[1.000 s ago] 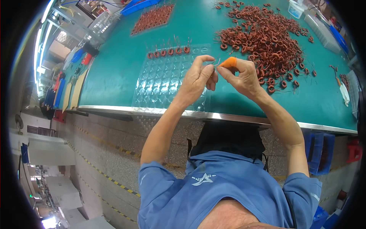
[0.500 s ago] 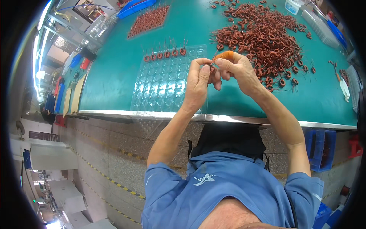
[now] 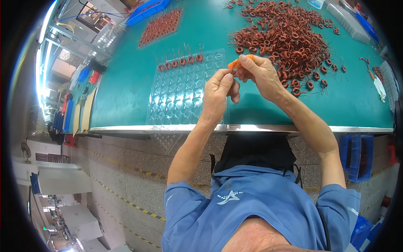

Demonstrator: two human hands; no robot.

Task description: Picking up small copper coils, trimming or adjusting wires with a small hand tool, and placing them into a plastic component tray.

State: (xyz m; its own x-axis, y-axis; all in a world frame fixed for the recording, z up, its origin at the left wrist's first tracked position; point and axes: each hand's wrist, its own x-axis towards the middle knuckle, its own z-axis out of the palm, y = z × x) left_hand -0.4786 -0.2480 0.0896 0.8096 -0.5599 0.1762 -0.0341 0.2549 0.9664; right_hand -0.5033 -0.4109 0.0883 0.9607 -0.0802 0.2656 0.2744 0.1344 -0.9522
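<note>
My left hand (image 3: 215,95) is closed, thumb and fingertips pinching a small copper-wound ring coil (image 3: 233,72), mostly hidden by the fingers. My right hand (image 3: 264,76) meets it above the table, its thumb and index finger closed on the coil's thin wire leads. An orange cover (image 3: 241,62) wraps the right index finger. Just left of my hands lies a clear plastic tray (image 3: 158,110) with rows of round pockets. Along its far edge, several similar coils (image 3: 182,62) stand with their wire ends pointing up.
A large heap of loose coils (image 3: 285,38) covers the table beyond my right hand. Farther left are a filled tray of coils (image 3: 161,27) and a blue bin (image 3: 147,10). A tool with a white-wrapped handle (image 3: 379,90) lies at the right. The table's metal edge (image 3: 281,129) runs before me.
My right thumb and orange-covered index finger have drawn closer together and shifted at the wires. The left hand keeps its pinch on the coil. The whole view has shifted slightly.
</note>
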